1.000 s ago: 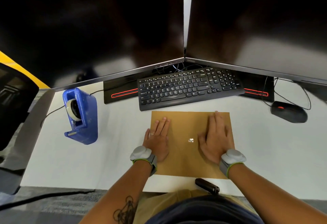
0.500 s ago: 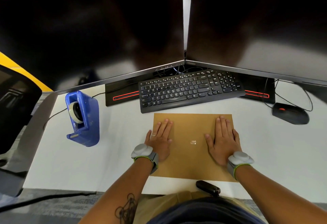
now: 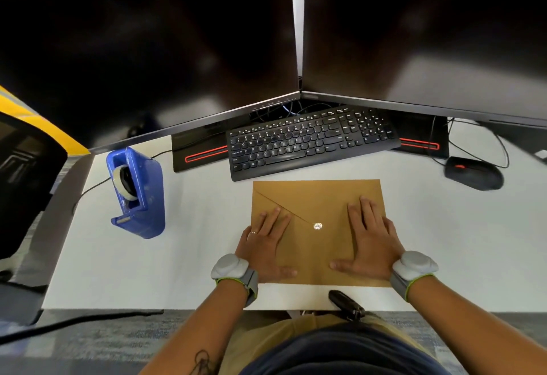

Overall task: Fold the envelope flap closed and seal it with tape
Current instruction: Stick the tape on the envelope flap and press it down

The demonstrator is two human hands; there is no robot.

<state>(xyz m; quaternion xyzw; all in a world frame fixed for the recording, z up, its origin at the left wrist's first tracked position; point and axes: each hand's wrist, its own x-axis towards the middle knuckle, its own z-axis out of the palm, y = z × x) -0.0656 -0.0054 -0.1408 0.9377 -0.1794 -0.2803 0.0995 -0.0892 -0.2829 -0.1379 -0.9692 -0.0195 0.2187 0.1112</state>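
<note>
A brown envelope (image 3: 318, 197) lies flat on the white desk, its triangular flap folded down with the tip at a small shiny patch of tape (image 3: 317, 226) near the middle. My left hand (image 3: 263, 238) rests flat on the envelope's left part, fingers spread. On the right part my right hand (image 3: 370, 238) presses flat, thumb stretched inward. A blue tape dispenser (image 3: 137, 194) with a roll of clear tape stands on the desk to the left, apart from both hands.
A black keyboard (image 3: 310, 140) lies just beyond the envelope, under two large dark monitors (image 3: 414, 34). A black mouse (image 3: 473, 171) sits at the right. A small black object (image 3: 344, 303) lies at the desk's near edge. A chair (image 3: 23, 182) stands at the left.
Both hands have slid toward me along the envelope, uncovering its upper part and the flap's edge. The envelope stays flat in place.
</note>
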